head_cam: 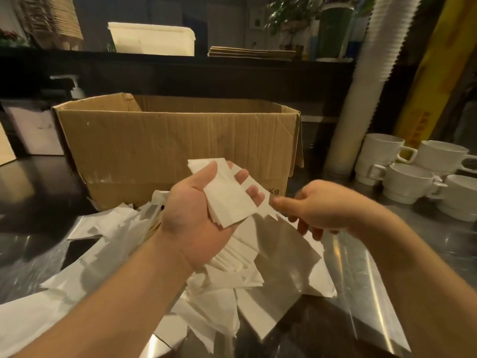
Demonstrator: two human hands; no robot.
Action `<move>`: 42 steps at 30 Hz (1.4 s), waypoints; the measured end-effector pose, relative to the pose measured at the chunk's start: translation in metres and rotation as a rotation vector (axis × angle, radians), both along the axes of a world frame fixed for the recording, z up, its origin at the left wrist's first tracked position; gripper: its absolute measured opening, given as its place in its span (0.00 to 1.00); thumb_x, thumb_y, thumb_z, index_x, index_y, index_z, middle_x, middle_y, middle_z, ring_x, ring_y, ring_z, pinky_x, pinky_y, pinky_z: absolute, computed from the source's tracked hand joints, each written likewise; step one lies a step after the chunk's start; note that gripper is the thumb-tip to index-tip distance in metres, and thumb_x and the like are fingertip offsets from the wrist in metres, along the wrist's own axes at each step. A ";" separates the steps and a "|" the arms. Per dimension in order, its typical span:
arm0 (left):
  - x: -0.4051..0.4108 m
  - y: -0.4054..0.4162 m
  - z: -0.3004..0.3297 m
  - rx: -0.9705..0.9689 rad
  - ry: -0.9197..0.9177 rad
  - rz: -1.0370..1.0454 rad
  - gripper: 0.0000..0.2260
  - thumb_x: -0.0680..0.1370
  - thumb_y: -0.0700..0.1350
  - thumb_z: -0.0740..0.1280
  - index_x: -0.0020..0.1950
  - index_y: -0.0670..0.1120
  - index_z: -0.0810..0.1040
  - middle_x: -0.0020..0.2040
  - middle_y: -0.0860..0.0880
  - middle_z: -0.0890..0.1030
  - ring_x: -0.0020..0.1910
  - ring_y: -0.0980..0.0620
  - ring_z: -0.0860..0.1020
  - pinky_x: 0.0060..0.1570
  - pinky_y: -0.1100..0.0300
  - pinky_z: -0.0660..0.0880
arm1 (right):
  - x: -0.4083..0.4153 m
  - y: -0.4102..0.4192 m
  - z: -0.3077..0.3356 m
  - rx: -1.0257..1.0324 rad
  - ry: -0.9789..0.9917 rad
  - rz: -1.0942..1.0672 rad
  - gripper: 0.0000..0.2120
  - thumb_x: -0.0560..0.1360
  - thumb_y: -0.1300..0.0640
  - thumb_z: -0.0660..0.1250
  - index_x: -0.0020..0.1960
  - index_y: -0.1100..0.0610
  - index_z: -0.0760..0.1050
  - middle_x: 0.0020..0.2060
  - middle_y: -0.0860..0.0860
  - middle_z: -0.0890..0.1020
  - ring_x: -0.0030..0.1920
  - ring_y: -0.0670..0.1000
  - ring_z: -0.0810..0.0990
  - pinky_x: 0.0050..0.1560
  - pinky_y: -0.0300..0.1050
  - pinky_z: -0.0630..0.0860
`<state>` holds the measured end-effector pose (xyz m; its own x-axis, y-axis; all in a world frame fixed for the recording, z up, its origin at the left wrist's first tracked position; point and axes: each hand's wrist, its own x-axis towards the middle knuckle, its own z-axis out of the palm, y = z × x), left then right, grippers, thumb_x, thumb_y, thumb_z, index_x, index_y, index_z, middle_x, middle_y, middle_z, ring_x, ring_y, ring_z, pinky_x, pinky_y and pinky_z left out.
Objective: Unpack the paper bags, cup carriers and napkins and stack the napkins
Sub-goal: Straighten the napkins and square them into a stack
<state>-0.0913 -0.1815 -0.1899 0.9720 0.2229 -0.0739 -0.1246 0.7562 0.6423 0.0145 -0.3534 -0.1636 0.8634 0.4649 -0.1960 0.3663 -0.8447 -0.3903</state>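
While loose napkins (227, 288) litter the counter (361, 285), left hand (204, 215) grips a napkin stack (227, 200) palm-up; right hand (317, 205), just beside, blurred, fingers loosely curled, holding nothing visible. Cardboard box (175, 140) behind, mugs (410, 174) far right.

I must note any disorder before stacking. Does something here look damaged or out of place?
Yes. The white paper napkins lie scattered loose and overlapping on the steel counter, not stacked. The left hand holds only a small bundle. The brown cardboard box looks worn: dented front wall, torn upper edge and scuffed bottom edge.
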 end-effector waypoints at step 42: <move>0.001 -0.002 -0.004 -0.003 -0.019 -0.153 0.18 0.77 0.51 0.64 0.63 0.44 0.78 0.54 0.44 0.78 0.45 0.46 0.74 0.51 0.51 0.73 | 0.032 -0.042 -0.027 -0.008 0.256 0.100 0.07 0.77 0.53 0.73 0.55 0.49 0.81 0.50 0.47 0.85 0.50 0.51 0.85 0.53 0.53 0.85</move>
<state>-0.0898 -0.1837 -0.1941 0.9959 0.0716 -0.0555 -0.0197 0.7692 0.6387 0.0463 -0.3958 -0.1908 0.7348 0.5432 -0.4063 0.3384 -0.8126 -0.4745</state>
